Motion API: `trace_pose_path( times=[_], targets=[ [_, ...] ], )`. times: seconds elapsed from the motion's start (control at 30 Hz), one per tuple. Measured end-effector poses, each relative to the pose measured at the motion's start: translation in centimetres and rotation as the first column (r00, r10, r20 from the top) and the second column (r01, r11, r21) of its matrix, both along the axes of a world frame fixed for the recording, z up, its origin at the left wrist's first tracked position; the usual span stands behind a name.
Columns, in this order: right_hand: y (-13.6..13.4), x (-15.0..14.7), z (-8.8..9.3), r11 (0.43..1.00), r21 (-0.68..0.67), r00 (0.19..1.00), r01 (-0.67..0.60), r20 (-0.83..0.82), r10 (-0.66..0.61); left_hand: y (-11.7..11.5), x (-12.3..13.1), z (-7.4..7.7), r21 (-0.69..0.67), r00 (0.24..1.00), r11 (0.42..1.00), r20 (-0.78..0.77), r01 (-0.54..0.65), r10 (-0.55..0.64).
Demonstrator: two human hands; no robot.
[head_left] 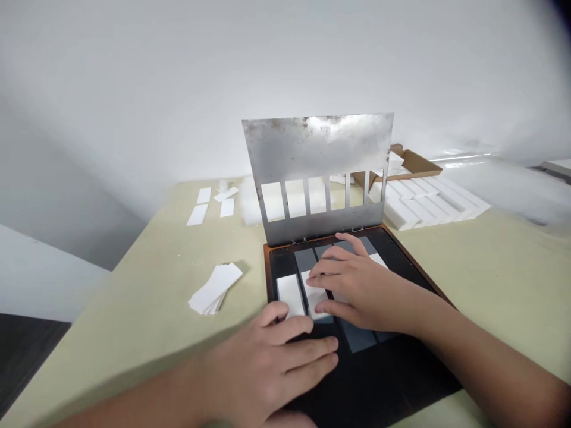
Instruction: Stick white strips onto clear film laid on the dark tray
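Here the right hand [357, 288], fingers flat, presses a white strip [313, 295] onto the black tray [282, 261]; the left hand [276, 362], also open, seemingly steadies the tray's front edge.

Right hand [357, 285] flat on white strip [316, 295] in black tray [401, 261] | left hand [272, 362] at tray's 7 o'clock | slotted metal plate [316, 154] upright at 12.

White strips [290, 293]; black tray [388, 380]; grey slotted plate [317, 154]; beige table [147, 297]
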State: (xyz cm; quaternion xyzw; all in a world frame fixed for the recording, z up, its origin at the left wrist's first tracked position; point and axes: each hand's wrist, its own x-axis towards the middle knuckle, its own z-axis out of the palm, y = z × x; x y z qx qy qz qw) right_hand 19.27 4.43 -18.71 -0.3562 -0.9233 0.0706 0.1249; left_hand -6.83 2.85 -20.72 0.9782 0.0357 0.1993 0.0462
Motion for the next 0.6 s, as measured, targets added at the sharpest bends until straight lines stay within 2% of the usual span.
trace_pose_path(
  times=[0.13,0.23,0.4,0.6],
  targets=[
    [0.19,-0.27,-0.36,1.0,0.02,1.0,0.02,-0.019,-0.02,0.58,0.25,0.14,-0.02,0.99,0.99,-0.025,-0.141,0.141],
    [0.13,-0.33,-0.25,0.999,0.018,0.999,0.033,-0.03,-0.033,0.88,-0.07,-0.11,-0.027,0.981,0.98,-0.016,-0.196,0.195],
    [0.12,0.15,0.12,1.0,-0.012,0.999,0.01,-0.037,-0.011,0.83,-0.27,-0.57,-0.049,0.976,0.975,0.003,-0.216,0.217],
    [0.61,0.32,-0.23,1.0,-0.015,1.0,0.003,-0.016,-0.003,1.02,-0.17,-0.46,-0.05,0.978,0.977,-0.027,-0.208,0.207]
  ],
)
